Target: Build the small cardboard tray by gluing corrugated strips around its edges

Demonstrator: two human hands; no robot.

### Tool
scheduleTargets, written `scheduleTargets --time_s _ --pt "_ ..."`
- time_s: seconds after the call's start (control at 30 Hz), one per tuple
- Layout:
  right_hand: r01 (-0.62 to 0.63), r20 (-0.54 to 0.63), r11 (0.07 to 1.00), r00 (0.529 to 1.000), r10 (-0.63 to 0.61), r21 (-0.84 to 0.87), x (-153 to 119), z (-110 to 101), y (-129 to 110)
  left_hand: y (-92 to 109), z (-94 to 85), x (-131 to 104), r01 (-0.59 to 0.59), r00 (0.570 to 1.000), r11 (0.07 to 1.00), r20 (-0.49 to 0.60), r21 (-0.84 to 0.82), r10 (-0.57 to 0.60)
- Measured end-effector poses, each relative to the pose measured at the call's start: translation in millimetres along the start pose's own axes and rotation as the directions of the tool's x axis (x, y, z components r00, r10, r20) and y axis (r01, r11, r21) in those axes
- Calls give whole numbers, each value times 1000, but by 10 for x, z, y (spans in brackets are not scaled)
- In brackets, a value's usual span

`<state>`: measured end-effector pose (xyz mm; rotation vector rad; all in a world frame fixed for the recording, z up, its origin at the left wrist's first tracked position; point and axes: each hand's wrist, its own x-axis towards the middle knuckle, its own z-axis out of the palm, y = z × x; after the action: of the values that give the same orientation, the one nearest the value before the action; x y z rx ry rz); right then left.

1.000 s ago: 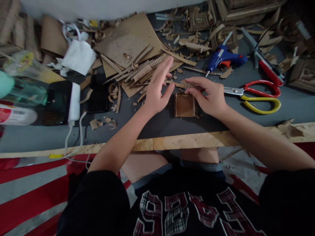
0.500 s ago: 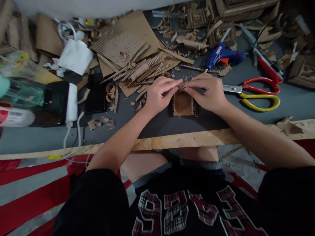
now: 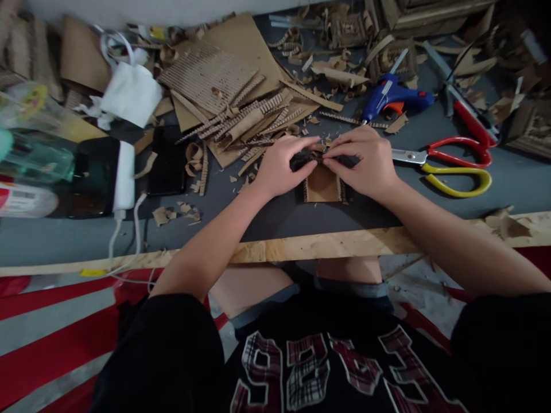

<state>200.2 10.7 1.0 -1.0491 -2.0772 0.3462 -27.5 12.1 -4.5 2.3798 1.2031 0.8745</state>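
Left hand (image 3: 279, 167): bending beside the far edge of the small cardboard square, its thumb and pointing finger sitting apart; I cannot tell if its tips are holding anything.
Right hand (image 3: 371, 162): pinching a tiny cardboard bit (image 3: 317, 155) between thumb and fingers, right at that far edge.
Small cardboard square (image 3: 322, 188): lying flat on the gray table (image 3: 275, 221), just below the fingertips, between both hands.
Sides done: two ridged edges are showing, one on the left and one on the right.
Sides left: the near side is showing no ridged edge, so it looks unfinished; fingers are hiding most of the far side.
Scissors (image 3: 458, 167): one pair, resting just past the right hand, with one red and one yellow handle.
Glue gun (image 3: 391, 102): one, blue, lying beyond the right hand.
Ridged cardboard sheet (image 3: 206, 74): one big one is showing on top of the pile beyond the left hand.
Loose cardboard strips (image 3: 253, 117): too many are overlapping to count.
Phone (image 3: 167, 163): one dark one, lying left of the left hand.
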Motion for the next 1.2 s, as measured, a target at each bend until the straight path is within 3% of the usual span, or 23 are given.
scheduleTargets --time_s 0.1,0.33,0.7,0.97,1.2 --pt "-16 28 1000 999 16 -20 -2 -2 -2 59 16 6 20 999 999 43 42 -22" --pt "-75 11 996 997 76 -51 -21 24 -41 104 57 34 153 988 988 24 -7 -152" --pt "-111 45 984 992 118 -140 -22 -44 -62 175 74 27 238 971 971 -24 22 -237" --pt "-150 36 967 986 161 -205 -21 -29 -94 173 43 45 247 969 969 0 -6 -247" --pt "-37 132 990 990 55 -136 -23 -1 -78 144 43 17 124 992 992 -9 -31 -125"
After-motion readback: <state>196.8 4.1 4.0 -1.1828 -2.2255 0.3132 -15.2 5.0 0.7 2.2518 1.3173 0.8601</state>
